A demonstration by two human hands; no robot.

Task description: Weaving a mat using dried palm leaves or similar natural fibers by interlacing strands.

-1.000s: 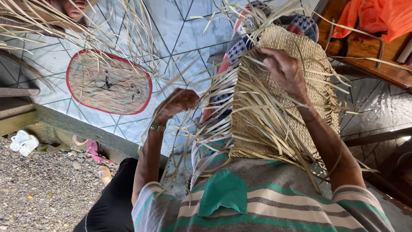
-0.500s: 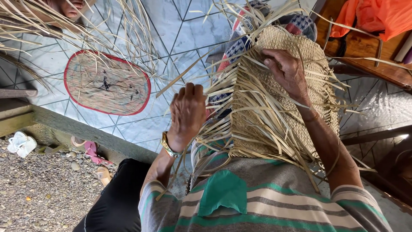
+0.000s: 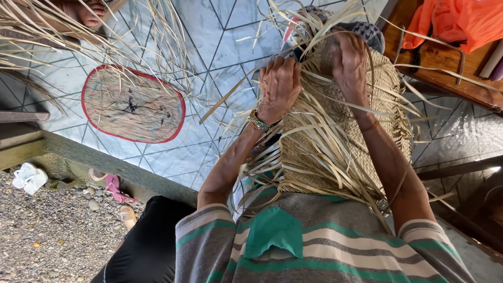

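Observation:
A half-woven mat of pale dried leaf strips [image 3: 340,141] lies over my lap, with many loose strips sticking out from its edges. My left hand [image 3: 280,86] rests on the mat's far left edge, fingers curled around a few loose strips; a beaded bracelet sits on that wrist. My right hand [image 3: 348,63] is at the mat's far end, fingers closed on strips there. Both hands are close together, about a hand's width apart.
An oval woven mat with a red border [image 3: 132,105] lies on the tiled floor [image 3: 220,31] to the left. Another person's foot [image 3: 86,10] and more loose strips [image 3: 31,31] are at top left. Gravel [image 3: 42,230] with sandals [image 3: 112,186] lies below; a wooden bench [image 3: 445,68] with orange cloth [image 3: 456,21] is at right.
My left hand has risen from low beside the mat up to its far edge and closed on strips. My right hand shifted slightly toward the far end.

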